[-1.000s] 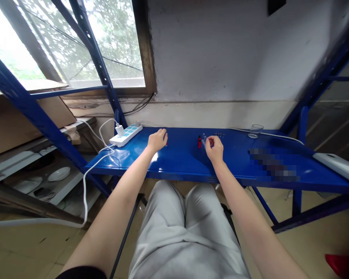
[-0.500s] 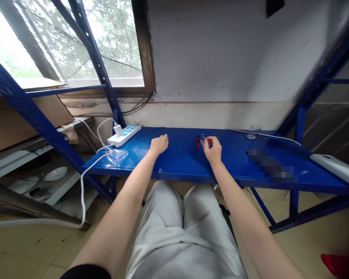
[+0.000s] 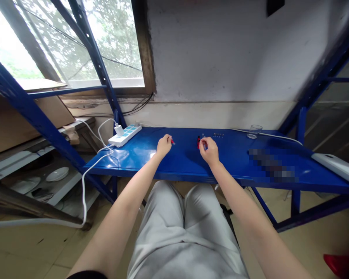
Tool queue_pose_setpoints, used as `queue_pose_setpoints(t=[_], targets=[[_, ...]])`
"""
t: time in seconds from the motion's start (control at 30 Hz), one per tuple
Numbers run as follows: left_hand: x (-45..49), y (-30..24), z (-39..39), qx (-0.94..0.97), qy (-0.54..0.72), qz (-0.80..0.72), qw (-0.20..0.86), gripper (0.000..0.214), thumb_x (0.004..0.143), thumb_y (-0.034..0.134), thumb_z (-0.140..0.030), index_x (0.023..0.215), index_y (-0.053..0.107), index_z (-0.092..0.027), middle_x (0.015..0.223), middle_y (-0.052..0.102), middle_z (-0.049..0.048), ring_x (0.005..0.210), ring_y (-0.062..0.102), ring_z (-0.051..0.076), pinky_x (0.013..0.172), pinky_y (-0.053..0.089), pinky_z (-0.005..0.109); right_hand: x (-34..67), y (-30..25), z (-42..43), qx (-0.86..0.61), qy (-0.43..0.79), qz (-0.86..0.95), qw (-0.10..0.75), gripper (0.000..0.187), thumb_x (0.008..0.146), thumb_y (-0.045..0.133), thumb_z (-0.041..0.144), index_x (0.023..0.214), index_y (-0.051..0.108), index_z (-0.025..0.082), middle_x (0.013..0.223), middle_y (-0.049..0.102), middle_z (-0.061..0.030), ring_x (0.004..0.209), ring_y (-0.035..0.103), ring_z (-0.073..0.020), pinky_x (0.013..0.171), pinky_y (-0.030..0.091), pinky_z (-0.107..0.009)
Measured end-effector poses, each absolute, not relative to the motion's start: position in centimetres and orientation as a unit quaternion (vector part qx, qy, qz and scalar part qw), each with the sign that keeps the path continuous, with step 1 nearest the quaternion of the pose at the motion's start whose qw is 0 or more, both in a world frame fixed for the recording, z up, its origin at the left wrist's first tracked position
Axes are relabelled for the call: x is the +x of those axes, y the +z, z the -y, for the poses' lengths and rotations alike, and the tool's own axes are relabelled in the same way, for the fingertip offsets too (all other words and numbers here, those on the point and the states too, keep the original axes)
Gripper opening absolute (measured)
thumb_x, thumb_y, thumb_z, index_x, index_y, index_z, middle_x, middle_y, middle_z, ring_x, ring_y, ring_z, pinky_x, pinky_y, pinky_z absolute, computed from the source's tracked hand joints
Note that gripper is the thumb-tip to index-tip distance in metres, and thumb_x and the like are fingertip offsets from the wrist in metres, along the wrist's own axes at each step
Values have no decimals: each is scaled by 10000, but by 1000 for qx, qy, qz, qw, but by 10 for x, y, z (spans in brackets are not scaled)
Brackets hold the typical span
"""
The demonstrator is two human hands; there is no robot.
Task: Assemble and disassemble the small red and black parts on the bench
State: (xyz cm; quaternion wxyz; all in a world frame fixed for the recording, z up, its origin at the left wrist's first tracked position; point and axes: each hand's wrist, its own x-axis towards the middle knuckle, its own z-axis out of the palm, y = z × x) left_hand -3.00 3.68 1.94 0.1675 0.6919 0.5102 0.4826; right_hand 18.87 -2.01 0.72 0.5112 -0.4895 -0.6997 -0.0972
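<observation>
Blue tabletop [image 3: 184, 157] offers passage between left hand [image 3: 164, 145] and red item [image 3: 198, 142] by right hand [image 3: 210, 151]; power strip [image 3: 126, 135] obstructs left end, glass [image 3: 254, 132] right rear.

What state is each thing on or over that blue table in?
Left hand: curled, holding a small red item.
Right hand: fingers bent inward; grip unclear.
Red object by right hand: on the table, standing or lying unclear.
Small pieces: grouped together.
Power strip: white plug inserted.
Glass: upright.
Dark object: blurred, unclear.
</observation>
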Motion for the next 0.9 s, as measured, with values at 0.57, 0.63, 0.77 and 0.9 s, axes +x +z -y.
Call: queue_pose_setpoints(t=[0.57,0.63,0.77,0.9], targets=[[-2,2,-3,590,493,-317,555,366,755,579,-424,944,607,-112,831,674,101,414,507,52,369,292,171,169,2,18,-445,-139,813,349,328,920,308,381,976,546,163,891,609,-89,804,544,-187,713,345,-293],[-2,2,-3,595,484,-318,558,381,749,586,-429,951,606,-107,847,676,106,419,512,50,372,293,170,168,2,17,-444,-131,816,346,321,925,297,358,955,550,162,873,608,-87,786,543,-185,697,341,-291],[-3,3,-3,595,482,-326,555,392,746,590,-431,965,605,-106,861,679,106,423,518,50,375,292,173,168,1,15,-434,-139,821,344,315,933,274,305,929,554,161,846,606,-87,771,541,-185,693,337,-294],[-4,2,-3,586,490,-333,552,381,761,568,-439,954,605,-113,849,681,100,414,516,48,373,287,173,169,2,18,-429,-137,822,349,310,934,264,291,939,550,171,853,607,-83,763,543,-181,698,341,-293]])
